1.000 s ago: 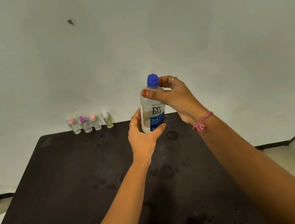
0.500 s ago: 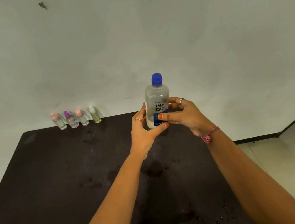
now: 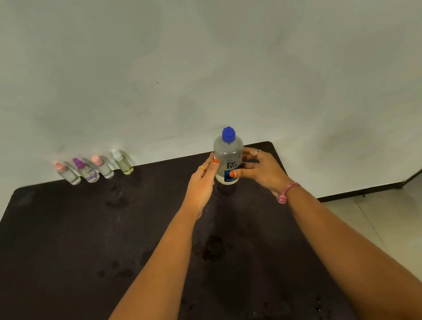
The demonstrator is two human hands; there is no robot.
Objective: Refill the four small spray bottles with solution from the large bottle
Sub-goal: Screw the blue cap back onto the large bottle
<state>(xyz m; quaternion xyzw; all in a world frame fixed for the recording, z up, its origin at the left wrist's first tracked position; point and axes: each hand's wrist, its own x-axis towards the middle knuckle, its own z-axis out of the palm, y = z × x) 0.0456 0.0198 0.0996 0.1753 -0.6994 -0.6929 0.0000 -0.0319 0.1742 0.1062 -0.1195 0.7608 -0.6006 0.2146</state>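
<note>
— Large bottle (image 3: 228, 157): where does it stand?
— Upright on the dark desk (image 3: 56, 263), near the far edge and toward the far right corner, blue cap (image 3: 228, 133) on. Its label reads "re-nu" in dark letters on white above a blue band; the smaller print is too blurred to read.
— And the hands?
— Left hand (image 3: 201, 185) presses its thumb and fingers against the bottle's left side; right hand (image 3: 260, 170) wraps the right side, thumb across the blue band. Both are closed on it. Nails are orange, rings show on both hands, and a pink bracelet (image 3: 286, 193) circles the right wrist.
— The small spray bottles (image 3: 94, 168)?
— Four in a row along the far edge near the far left corner, against the wall (image 3: 189, 54), well apart from the large bottle. Caps run pink, purple, pink, white; their labels cannot be read.
— Anything else?
— Dark wet-looking spots mark the desk.
</note>
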